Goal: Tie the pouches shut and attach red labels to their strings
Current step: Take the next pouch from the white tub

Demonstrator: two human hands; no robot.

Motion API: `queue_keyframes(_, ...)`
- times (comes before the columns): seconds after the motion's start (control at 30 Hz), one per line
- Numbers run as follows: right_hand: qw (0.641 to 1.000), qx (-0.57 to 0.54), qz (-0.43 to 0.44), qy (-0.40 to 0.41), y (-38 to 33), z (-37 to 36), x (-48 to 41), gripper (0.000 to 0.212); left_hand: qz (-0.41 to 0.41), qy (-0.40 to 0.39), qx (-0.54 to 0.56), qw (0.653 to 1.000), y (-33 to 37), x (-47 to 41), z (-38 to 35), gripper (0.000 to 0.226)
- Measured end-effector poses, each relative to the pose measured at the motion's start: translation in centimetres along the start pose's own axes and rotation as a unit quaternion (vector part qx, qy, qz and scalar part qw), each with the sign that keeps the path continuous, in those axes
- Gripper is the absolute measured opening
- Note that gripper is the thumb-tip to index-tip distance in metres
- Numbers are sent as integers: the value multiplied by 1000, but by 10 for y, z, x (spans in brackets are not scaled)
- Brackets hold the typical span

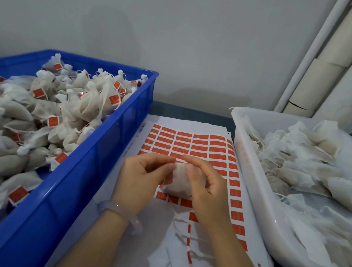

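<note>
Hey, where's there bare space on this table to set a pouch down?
Peeled paper between the wrists is bare but for loose strings; a dark table strip lies behind the label sheet. Crowded: the blue crate, the white tub, and where left hand and right hand hold the pouch.

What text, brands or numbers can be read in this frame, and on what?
None can be read.
Red labels on the sheet: pale print, too blurred.
Labels on pouches in the crate: too blurred.
Sheet margin: dark marks, too small.
</note>
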State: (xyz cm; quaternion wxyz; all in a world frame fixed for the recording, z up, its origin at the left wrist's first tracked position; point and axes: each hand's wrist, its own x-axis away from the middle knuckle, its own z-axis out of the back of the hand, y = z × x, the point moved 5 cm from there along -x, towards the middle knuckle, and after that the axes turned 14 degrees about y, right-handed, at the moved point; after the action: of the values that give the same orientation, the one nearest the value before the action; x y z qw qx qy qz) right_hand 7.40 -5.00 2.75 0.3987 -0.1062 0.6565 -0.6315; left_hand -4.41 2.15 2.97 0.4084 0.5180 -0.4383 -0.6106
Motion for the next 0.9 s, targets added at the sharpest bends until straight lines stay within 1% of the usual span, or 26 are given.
queue_keyframes(0.07, 999, 10, 28, -16, -6, -3, 2, 17, -13, -18, 7, 1000, 4, 2, -2, 20)
queue_keyframes(0.17, 998, 16, 57, -3, -10, -3, 1, 16, -17, -24, 22, 999, 7, 2, -3, 21)
queue_keyframes(0.33, 998, 24, 53, 0, -8, -1, 0, 16, -3, -11, 30, 999, 5, 0, -3, 12)
queue_keyframes(0.5, 995, 70, 73, -11, -3, -3, 3, 21, -9, -3, 48, 999, 7, -1, 0, 9)
queue_keyframes(0.63, 991, 103, 87, 5, -4, -1, 2, 16, -18, 5, 40, 999, 7, 0, -1, 13)
queue_keyframes(0.77, 986, 130, 100, 14, -3, -2, 2, 15, -5, 20, 39, 999, 3, -1, -1, 16)
queue_keyframes(0.9, 985, 143, 99, 15, -1, -3, 2, 6, 23, 37, 56, 998, 0, -4, 2, 19)
